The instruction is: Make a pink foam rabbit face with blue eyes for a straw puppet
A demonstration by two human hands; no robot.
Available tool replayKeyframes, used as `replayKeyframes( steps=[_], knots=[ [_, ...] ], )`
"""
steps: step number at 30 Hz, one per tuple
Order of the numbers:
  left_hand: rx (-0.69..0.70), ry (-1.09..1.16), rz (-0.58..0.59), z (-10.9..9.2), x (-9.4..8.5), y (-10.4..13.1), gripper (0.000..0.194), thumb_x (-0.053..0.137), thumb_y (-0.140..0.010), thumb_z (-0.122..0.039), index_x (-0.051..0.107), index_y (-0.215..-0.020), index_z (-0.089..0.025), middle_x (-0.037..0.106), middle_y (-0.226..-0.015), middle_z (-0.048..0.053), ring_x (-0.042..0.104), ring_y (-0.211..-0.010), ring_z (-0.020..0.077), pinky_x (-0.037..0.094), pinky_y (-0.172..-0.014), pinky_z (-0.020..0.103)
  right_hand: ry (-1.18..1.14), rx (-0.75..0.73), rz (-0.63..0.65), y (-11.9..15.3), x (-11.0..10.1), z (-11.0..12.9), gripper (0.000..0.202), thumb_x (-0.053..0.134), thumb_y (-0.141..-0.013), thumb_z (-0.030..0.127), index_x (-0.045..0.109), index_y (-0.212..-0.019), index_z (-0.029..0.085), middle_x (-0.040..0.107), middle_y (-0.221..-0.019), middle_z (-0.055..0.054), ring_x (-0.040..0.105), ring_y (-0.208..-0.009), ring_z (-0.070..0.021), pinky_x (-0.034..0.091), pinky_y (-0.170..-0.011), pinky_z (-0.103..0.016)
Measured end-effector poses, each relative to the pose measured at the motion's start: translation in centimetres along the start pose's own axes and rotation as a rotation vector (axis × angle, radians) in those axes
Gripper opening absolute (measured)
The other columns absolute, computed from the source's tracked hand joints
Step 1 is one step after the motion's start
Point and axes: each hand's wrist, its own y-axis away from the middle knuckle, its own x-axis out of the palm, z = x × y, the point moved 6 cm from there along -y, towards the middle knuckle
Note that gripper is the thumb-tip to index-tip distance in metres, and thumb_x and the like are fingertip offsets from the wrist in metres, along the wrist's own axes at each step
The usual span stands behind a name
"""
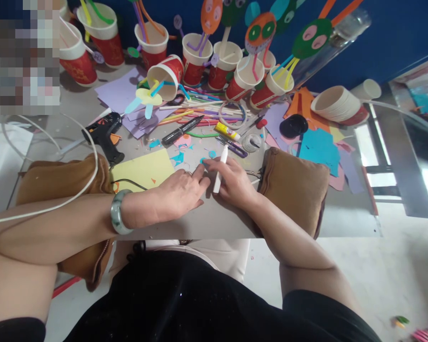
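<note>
My right hand (237, 183) is closed around a white marker pen (220, 171) that points up and away from me. Its index finger reaches left to a small blue paper scrap (202, 161) on the table. My left hand (180, 190), with a ring and a stone bangle (117, 211) on the wrist, lies palm down beside it. Its bent fingers are apart, and one fingertip is close to the same scrap; whether it touches the scrap I cannot tell. Yellow paper (142, 168) lies just beyond my left wrist, and a black marker (183, 131) rests farther back.
Brown cushions sit at left (64, 178) and right (296, 190). A black glue gun (105, 135) with a white cable lies left. Red paper cups (196, 71) with paper figures line the back. A glue stick (227, 130), scissors, drinking straws and coloured paper (319, 147) are scattered about.
</note>
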Motion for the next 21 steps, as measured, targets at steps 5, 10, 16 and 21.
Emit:
replayKeyframes(
  steps=[5, 10, 16, 21],
  knots=[
    [-0.004, 0.015, 0.089, 0.0, 0.0, 0.2, 0.043, 0.054, -0.105, -0.038, 0.054, -0.141, -0.015, 0.044, -0.164, 0.03, 0.077, -0.079, 0.0285, 0.056, -0.07, 0.041, -0.119, 0.185, -0.314, 0.4, -2.0, 0.1, 0.028, 0.043, -0.11, 0.036, 0.062, -0.128, 0.026, 0.081, -0.102, -0.007, 0.077, -0.085, -0.0207, 0.065, -0.084, -0.04],
    [-0.028, 0.045, 0.109, -0.1, 0.0, 0.1, 0.046, 0.055, -0.104, -0.036, 0.051, -0.146, -0.016, 0.042, -0.165, 0.03, 0.079, -0.078, 0.0282, 0.057, -0.063, 0.038, -0.158, 0.117, -0.297, 0.2, -2.3, 0.6, 0.031, 0.047, -0.11, 0.039, 0.069, -0.125, 0.024, 0.08, -0.092, -0.006, 0.075, -0.072, -0.0189, 0.065, -0.074, -0.037],
    [-0.033, 0.048, 0.093, -0.4, 0.0, 0.2, 0.048, 0.055, -0.105, -0.037, 0.051, -0.147, -0.014, 0.039, -0.166, 0.034, 0.08, -0.082, 0.0301, 0.059, -0.063, 0.037, -0.105, 0.229, -0.322, 0.3, -2.0, -0.4, 0.019, 0.057, -0.102, 0.038, 0.068, -0.106, 0.022, 0.079, -0.091, -0.006, 0.072, -0.067, -0.0183, 0.059, -0.064, -0.033],
    [-0.031, 0.047, 0.083, -0.3, 0.0, 0.2, 0.051, 0.055, -0.105, -0.038, 0.049, -0.15, -0.014, 0.038, -0.166, 0.034, 0.08, -0.085, 0.0307, 0.059, -0.065, 0.037, -0.065, 0.244, -0.286, 0.3, -1.4, -0.9, 0.013, 0.063, -0.097, 0.037, 0.064, -0.097, 0.024, 0.076, -0.078, -0.002, 0.068, -0.06, -0.0173, 0.055, -0.059, -0.031]
  ],
)
